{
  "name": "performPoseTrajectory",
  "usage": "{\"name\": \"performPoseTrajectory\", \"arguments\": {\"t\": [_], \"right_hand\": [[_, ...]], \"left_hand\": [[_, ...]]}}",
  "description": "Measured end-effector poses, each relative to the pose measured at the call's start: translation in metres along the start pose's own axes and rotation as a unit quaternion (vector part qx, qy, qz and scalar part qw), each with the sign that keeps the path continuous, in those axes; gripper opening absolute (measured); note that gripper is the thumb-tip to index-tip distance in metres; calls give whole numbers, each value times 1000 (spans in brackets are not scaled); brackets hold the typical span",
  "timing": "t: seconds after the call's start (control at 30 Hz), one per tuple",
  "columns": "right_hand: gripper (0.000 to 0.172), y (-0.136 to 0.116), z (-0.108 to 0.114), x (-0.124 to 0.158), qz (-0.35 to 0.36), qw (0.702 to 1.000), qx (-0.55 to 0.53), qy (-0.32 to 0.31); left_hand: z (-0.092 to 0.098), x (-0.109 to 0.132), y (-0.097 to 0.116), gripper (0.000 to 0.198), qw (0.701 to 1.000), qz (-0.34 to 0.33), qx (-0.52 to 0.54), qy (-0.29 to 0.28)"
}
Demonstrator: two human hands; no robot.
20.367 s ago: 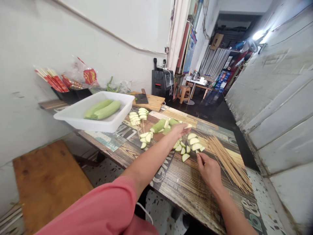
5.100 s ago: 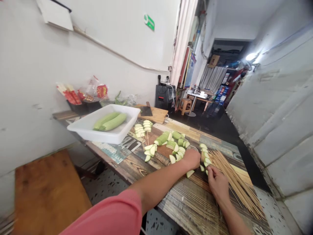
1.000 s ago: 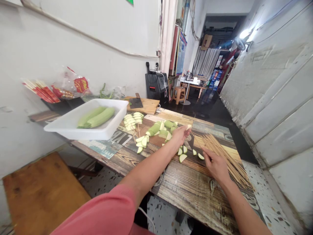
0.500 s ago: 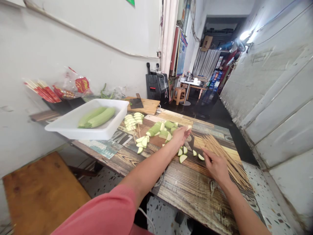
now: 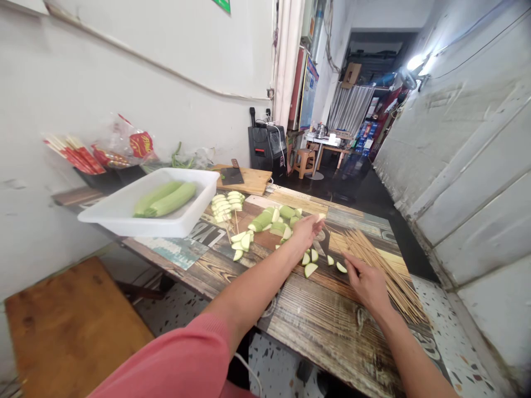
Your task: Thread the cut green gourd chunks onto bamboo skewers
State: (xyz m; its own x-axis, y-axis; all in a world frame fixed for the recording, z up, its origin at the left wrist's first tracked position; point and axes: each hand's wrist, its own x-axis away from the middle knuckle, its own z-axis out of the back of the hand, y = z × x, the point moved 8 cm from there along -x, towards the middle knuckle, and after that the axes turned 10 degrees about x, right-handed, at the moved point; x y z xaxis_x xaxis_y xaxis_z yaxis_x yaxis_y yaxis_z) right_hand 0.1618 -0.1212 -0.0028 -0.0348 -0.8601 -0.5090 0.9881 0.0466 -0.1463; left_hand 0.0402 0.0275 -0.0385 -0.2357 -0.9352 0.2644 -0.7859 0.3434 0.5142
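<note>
My left hand [image 5: 307, 231] reaches across the table and pinches a pale zucchini slice [image 5: 321, 217] at its fingertips. My right hand [image 5: 367, 281] is closed, thumb against fingers, on what looks like a thin bamboo skewer, mostly too fine to see. Loose half-round zucchini slices [image 5: 310, 270] lie between the two hands. Cut zucchini pieces [image 5: 262, 220] sit in rows beyond my left wrist. Farther left are skewered zucchini slices [image 5: 222, 208], their sticks pointing toward me. A spread bundle of bamboo skewers [image 5: 388, 276] lies beside my right hand.
A white plastic tub [image 5: 120, 221] with two whole zucchinis [image 5: 172, 199] stands on the table's left. Behind it, a cleaver [image 5: 232, 175] rests on a wooden cutting board [image 5: 257, 179]. A black speaker [image 5: 267, 146] stands past the table; a wooden stool [image 5: 74, 331] is at lower left.
Both hands hold practically the same position, the left still with the zucchini slice. The view has shifted very slightly; nothing else visibly moved.
</note>
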Motion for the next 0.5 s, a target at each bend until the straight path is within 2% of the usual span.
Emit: {"name": "performPoseTrajectory", "arguments": {"t": [0.5], "right_hand": [[32, -2, 2, 0, 10, 1000, 1, 13]], "left_hand": [[-1, 0, 1, 3, 1000, -8, 0, -4]]}}
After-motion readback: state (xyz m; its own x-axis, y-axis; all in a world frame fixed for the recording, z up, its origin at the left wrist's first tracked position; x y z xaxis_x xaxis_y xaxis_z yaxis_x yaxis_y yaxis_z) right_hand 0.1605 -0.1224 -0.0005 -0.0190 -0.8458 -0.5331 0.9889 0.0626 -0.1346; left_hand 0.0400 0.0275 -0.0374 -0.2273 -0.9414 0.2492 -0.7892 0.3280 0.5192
